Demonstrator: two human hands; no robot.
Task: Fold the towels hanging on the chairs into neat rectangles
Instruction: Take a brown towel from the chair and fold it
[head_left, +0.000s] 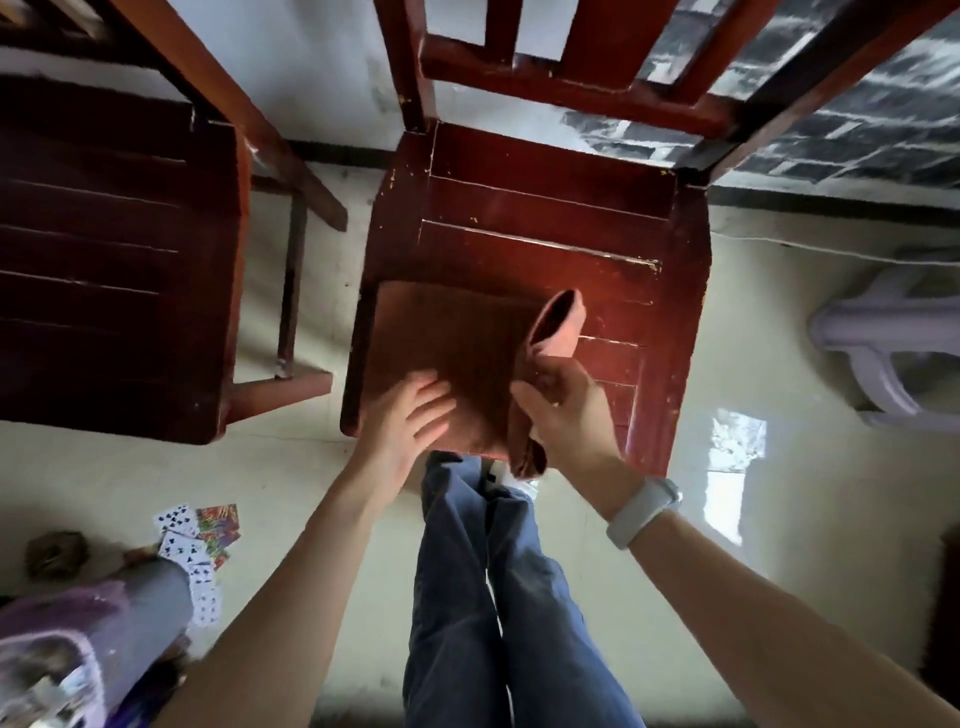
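Note:
A rust-brown towel (457, 338) lies spread on the front left part of a red-brown wooden chair seat (571, 218) straight ahead. My left hand (405, 421) rests flat on the towel's near edge, fingers apart. My right hand (566, 410) grips the towel's right side, which stands lifted and curled over above the seat. A pale band sits on my right wrist.
A second dark wooden chair (104, 260) stands to the left with a narrow floor gap between. Playing cards (197, 540) lie scattered on the pale floor at lower left beside another person's knee (150, 597). A lilac plastic stool (893, 338) sits at right.

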